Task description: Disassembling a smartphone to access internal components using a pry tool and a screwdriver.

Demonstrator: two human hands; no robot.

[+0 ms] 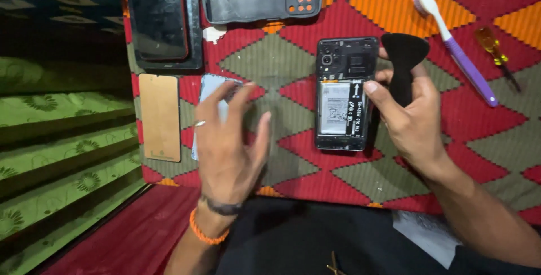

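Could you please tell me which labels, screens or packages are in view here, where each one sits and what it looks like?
Battery label: pale grey rectangle inside the opened phone, beside the right hand.
Dark screen panel: black, scratched rectangle, top left of the patterned cloth.
No packages are visible.

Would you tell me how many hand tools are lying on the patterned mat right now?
2: a purple-handled toothbrush at upper right and a yellow-handled screwdriver just beyond it. The right hand holds a black pick-shaped piece; others may be hidden.
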